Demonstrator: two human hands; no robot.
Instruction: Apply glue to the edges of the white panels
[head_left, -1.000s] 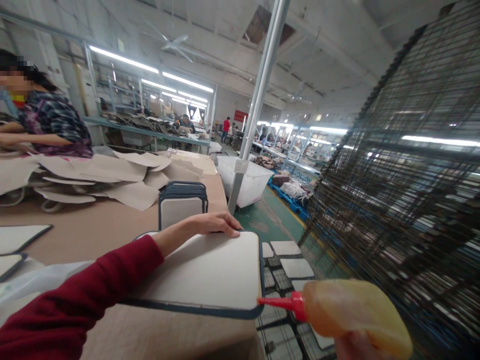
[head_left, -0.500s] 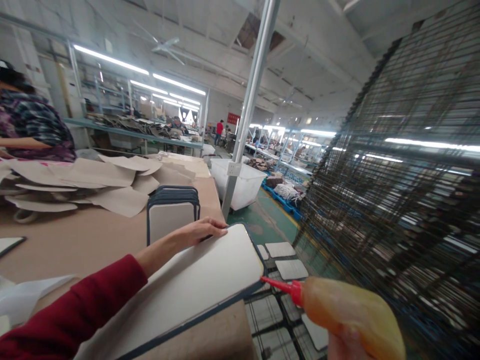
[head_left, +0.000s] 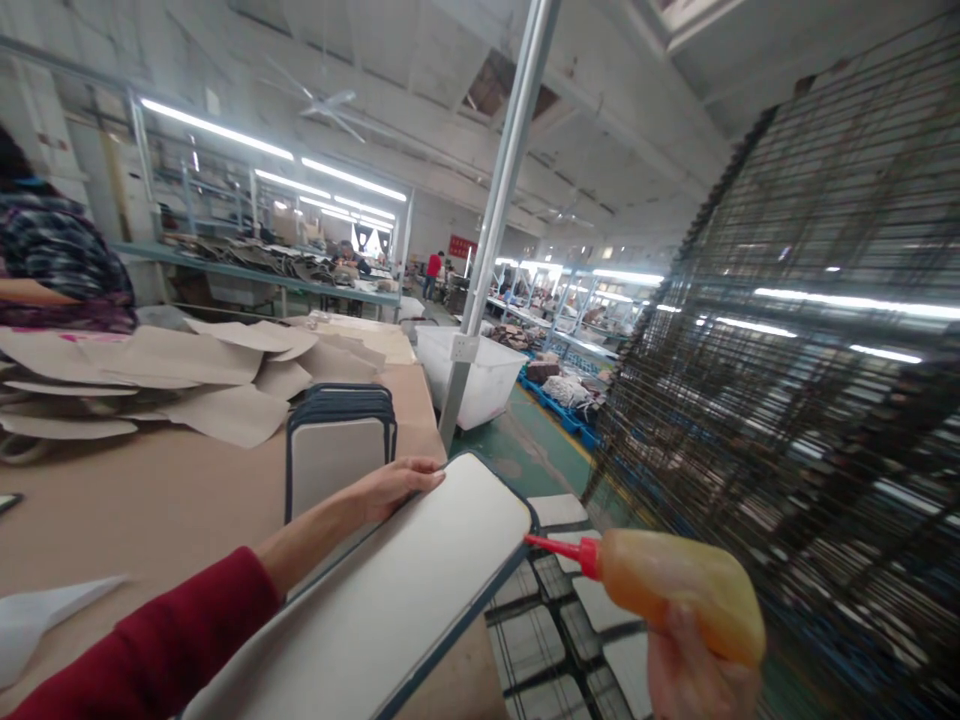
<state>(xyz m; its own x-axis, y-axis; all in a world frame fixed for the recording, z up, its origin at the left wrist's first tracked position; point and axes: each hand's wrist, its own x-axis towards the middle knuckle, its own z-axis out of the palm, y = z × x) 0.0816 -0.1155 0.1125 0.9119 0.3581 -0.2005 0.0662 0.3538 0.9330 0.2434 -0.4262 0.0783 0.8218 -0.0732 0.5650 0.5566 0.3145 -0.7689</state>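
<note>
My left hand (head_left: 405, 485) grips the far edge of a long white panel (head_left: 390, 590) with a dark blue border and rounded corners. The panel slants across the table's front edge. In my right hand (head_left: 694, 650) is a squeeze bottle (head_left: 682, 585) of amber liquid, probably glue, lying nearly level. Its red nozzle (head_left: 559, 546) points left, and the tip is at the panel's right corner, on or very close to the border. Behind my left forearm stands a stack of similar blue-edged panels (head_left: 337, 450).
Loose beige sheets (head_left: 202, 355) are heaped on the brown table (head_left: 195, 480). A metal post (head_left: 491, 220) rises beside a white bin (head_left: 491, 375). Pale pieces (head_left: 529, 640) lie on a rack below right. A tall wire rack (head_left: 787, 350) stands right; a co-worker (head_left: 56, 240) is left.
The nozzle tip has shifted slightly up and stays at the panel's right corner. The panel has turned a little, its near end swinging right. The camera view has moved slightly.
</note>
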